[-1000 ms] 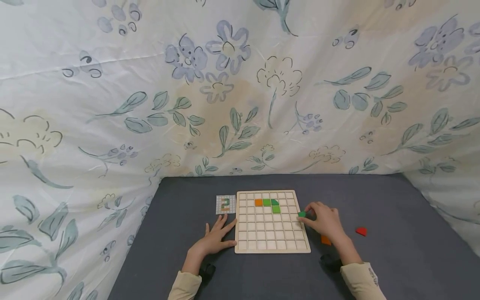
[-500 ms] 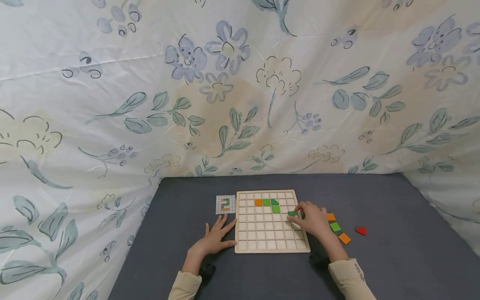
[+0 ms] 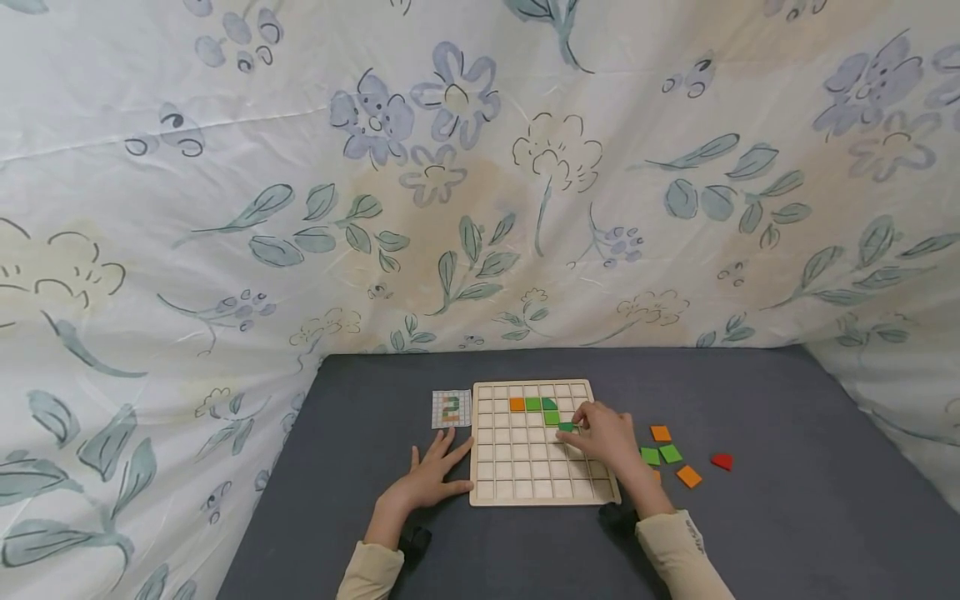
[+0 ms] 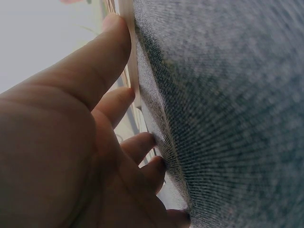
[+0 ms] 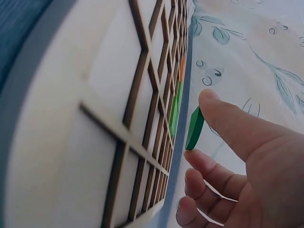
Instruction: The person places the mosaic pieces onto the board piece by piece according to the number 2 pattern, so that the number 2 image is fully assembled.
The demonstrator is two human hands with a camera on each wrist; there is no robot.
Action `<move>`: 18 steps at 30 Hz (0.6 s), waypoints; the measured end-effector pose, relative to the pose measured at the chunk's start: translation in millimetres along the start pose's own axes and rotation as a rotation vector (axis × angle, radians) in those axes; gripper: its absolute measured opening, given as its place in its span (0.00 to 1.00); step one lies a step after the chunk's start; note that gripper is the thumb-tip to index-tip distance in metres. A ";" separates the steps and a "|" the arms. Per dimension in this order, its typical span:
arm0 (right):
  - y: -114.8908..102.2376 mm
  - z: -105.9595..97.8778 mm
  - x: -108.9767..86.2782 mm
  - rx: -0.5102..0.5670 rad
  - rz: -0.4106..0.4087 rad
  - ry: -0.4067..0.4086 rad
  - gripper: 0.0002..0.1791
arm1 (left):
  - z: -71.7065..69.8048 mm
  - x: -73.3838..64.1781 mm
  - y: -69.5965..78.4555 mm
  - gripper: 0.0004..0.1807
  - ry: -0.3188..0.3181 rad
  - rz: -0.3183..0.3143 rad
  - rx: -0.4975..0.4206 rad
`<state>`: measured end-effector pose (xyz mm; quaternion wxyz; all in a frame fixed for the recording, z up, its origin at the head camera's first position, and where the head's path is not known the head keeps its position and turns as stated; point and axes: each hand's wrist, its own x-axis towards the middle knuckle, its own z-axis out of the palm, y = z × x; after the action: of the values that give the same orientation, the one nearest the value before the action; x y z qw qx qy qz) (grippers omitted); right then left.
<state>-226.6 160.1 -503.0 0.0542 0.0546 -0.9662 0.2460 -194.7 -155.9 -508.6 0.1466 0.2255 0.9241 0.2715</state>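
Note:
My right hand pinches a dark green tile between thumb and a fingertip, held just over the wooden grid board. In the head view that tile sits right of and below the placed light green tile. Also lying in the board's cells are an orange tile, another light green tile and a dark green tile with a rounded corner. My left hand is spread on the table, its thumb and a finger touching the board's left edge.
A small pattern card lies by the board's upper left corner. Right of the board are loose orange tiles, light green tiles and a red piece. A floral cloth hangs behind the dark table.
My right hand has carried the dark green tile leftward from the board's right edge to above its cells, uncovering loose tiles on the table. The left hand stays put.

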 end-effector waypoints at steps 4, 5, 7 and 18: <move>-4.4 3.5 1.9 0.007 -0.013 -0.001 0.20 | -0.3 0.0 -0.3 0.39 -0.001 0.000 0.000; -5.6 4.3 2.3 0.009 -0.013 -0.002 0.20 | -0.4 0.1 -0.4 0.39 -0.002 -0.001 0.002; -7.5 6.1 3.4 0.016 -0.011 -0.007 0.20 | -0.2 0.3 -0.8 0.39 -0.002 -0.001 0.001; -12.6 12.8 4.5 0.042 0.023 -0.030 0.22 | 1.1 2.1 -1.7 0.39 -0.001 -0.012 0.002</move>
<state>-230.4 142.5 -507.7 0.0356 0.0482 -0.9621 0.2659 -196.7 -155.7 -510.8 0.1485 0.2204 0.9256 0.2695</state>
